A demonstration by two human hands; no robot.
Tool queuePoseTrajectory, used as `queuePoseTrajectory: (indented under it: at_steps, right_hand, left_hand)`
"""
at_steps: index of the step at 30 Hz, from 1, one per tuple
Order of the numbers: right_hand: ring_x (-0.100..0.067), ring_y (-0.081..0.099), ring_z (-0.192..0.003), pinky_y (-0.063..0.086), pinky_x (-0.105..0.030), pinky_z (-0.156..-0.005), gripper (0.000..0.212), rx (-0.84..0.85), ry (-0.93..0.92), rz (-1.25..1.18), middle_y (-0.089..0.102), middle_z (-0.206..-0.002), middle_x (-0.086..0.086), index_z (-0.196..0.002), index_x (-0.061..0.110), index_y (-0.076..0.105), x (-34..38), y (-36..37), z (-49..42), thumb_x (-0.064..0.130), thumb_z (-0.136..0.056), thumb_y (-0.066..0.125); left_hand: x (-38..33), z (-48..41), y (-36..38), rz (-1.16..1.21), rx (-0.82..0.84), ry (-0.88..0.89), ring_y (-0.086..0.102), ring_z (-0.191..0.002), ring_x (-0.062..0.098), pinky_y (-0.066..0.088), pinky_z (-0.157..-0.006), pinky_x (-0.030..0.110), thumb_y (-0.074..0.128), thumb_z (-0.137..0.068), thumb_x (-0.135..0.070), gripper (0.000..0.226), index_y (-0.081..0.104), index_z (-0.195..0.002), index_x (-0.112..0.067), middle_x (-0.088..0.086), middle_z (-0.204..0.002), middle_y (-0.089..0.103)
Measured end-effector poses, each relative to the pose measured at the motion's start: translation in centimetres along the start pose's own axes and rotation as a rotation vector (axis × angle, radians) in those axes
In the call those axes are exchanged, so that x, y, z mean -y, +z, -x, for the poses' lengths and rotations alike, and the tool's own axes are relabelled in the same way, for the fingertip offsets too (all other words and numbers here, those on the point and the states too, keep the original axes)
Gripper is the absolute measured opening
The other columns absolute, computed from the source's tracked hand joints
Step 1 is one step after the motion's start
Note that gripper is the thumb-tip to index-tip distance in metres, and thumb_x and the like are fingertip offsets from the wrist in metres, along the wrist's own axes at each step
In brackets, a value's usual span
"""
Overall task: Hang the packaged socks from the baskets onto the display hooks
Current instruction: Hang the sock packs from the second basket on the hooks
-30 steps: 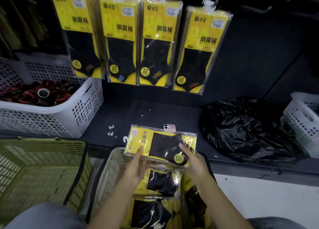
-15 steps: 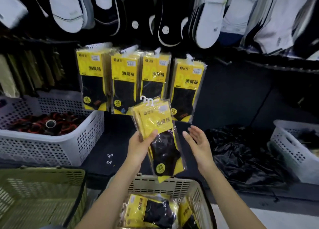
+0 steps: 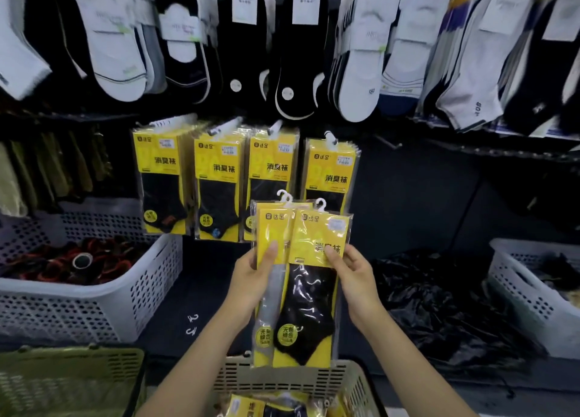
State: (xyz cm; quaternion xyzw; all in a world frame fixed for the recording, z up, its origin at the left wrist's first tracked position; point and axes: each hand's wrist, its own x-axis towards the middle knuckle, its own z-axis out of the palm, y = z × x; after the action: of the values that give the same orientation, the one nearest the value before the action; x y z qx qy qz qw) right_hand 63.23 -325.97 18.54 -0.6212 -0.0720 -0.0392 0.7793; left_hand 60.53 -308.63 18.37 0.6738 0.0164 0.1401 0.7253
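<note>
Together, the two hands hold a pair of yellow sock packs upright and slightly fanned. The left hand [image 3: 251, 278] pinches the rear sock pack [image 3: 270, 228], thumb flat on its yellow card and fingers curled behind. The right hand [image 3: 357, 278] pinches the front sock pack [image 3: 317, 306] the same way, with its thumb on the printed card just above the black sock. The front pack overlaps the right part of the rear one. Each carries a small white plastic hanger [image 3: 320, 203] at its top, and neither is on a display hook.

Both packs hang in the air just above the beige basket [image 3: 282, 382], where more yellow packs [image 3: 251, 407] lie. Directly behind them, four rows of hung sock packs [image 3: 219, 181] fill the dark display wall. The held packs cover the lower parts of the two rows on the right.

Above those rows hang loose white and black socks [image 3: 361, 71]. On the shelf to the left stands a white perforated basket [image 3: 94, 303] with dark red and black goods, and a green basket [image 3: 62, 379] sits below it. To the right lie a black plastic bag [image 3: 439, 306] and another white basket [image 3: 527, 300].
</note>
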Motion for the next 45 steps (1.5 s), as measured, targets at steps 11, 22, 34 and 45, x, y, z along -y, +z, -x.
queuePoseTrajectory:
  at_steps: [11, 22, 34, 45]
  right_hand:
    - [-0.022, 0.066, -0.106, 0.05, -0.04, -0.098, 0.01, -0.196, -0.135, 0.035, 0.071, -0.105, -0.002, -0.097, 0.019, 0.065, 5.6, -1.2, -9.2, 0.019, -0.096, 0.055]
    - [0.001, 0.069, -0.085, 0.054, -0.012, -0.068, 0.013, -0.117, -0.201, 0.132, 0.072, -0.097, 0.007, -0.105, 0.016, 0.064, 4.1, -0.1, -16.2, 0.017, -0.095, 0.056]
    - [-0.012, 0.06, -0.084, 0.046, -0.019, -0.069, 0.028, -0.52, -0.044, 0.208, 0.066, -0.094, -0.001, -0.097, 0.013, 0.062, 1.2, 0.3, -25.1, 0.033, -0.081, 0.074]
    - [-0.01, 0.069, -0.078, 0.055, -0.02, -0.065, 0.024, -0.021, -0.103, 0.126, 0.073, -0.091, -0.001, -0.095, 0.016, 0.068, 4.4, 2.8, -14.6, 0.036, -0.092, 0.055]
  left_hand:
    - [-3.8, -6.1, -3.0, -0.077, -0.235, 0.079, 0.044, -0.062, 0.007, 0.035, -0.059, 0.021, 0.051, -0.071, -0.068, 0.05, 0.052, -0.075, -0.018, -0.007, -0.067, 0.048]
    - [-5.4, -9.4, -2.2, -0.03, -0.189, 0.14, 0.053, -0.086, 0.017, 0.048, -0.087, 0.04, 0.052, -0.071, -0.071, 0.058, 0.063, -0.093, -0.019, 0.002, -0.092, 0.057]
    - [-5.4, -12.2, -1.5, -0.013, -0.146, 0.202, 0.063, -0.09, 0.009, 0.047, -0.08, 0.025, 0.05, -0.077, -0.063, 0.04, 0.065, -0.103, -0.036, -0.01, -0.095, 0.069]
    - [-6.3, -9.9, 0.4, 0.057, -0.104, 0.181, 0.064, -0.075, -0.011, 0.047, -0.061, 0.006, 0.055, -0.075, -0.057, 0.025, 0.066, -0.091, -0.039, -0.024, -0.083, 0.072]
